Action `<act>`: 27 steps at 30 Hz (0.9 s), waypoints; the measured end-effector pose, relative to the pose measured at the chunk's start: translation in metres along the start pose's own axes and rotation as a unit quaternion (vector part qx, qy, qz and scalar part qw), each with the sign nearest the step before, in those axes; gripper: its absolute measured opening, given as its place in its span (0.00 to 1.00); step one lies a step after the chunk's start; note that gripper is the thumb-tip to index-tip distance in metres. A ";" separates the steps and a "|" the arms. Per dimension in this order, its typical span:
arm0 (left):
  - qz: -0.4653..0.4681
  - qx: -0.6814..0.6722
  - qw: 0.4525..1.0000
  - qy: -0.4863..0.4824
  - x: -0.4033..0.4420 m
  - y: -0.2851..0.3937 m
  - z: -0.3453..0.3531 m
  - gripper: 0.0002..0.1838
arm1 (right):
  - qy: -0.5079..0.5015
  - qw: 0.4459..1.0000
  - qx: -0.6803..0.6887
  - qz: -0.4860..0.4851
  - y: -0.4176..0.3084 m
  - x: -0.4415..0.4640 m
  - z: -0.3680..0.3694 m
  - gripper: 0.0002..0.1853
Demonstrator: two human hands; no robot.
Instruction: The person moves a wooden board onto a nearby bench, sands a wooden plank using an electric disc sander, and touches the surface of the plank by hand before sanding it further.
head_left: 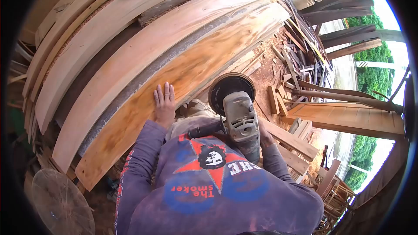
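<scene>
The board (196,66) is honey-orange with dark streaks, the grinder (241,115) grey, its disc (218,95) black.

And here's the grinder (242,117), its dusty grey body grasped by the right hand (265,134), much of that grasp hidden! The round black disc (230,90), rimmed in tan, is carried forward of the grip, near the board (130,119); whether they are touching cannot be told. Left of the grip, the black side handle (205,129) is pointed outward. Now the board: laid under the left hand (164,104), stretched to both sides of its spread fingers, long, gently curved, its amber face streaked with brown, paler toward the far right end.
</scene>
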State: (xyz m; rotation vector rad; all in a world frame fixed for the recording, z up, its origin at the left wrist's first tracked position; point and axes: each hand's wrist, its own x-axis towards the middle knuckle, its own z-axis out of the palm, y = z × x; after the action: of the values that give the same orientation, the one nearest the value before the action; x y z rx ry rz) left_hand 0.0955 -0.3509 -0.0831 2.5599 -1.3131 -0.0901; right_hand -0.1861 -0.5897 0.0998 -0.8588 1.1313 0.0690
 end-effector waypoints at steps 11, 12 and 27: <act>0.026 0.031 0.993 -0.109 0.007 -0.008 -0.026 0.44 | -0.045 0.994 -0.080 -0.062 -0.018 0.020 -0.014 0.25; -0.004 -0.003 0.992 -0.125 0.012 -0.011 -0.034 0.51 | -0.044 0.994 -0.078 -0.064 -0.020 0.020 -0.015 0.25; -0.017 -0.042 0.990 -0.133 0.043 -0.022 -0.057 0.70 | -0.061 0.997 -0.018 -0.046 0.020 0.027 0.015 0.23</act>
State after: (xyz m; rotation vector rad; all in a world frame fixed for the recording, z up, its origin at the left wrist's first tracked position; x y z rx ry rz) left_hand 0.1484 -0.3617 -0.0313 2.5652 -1.3224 -0.4969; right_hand -0.1716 -0.5763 0.0692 -0.9255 0.9775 0.0651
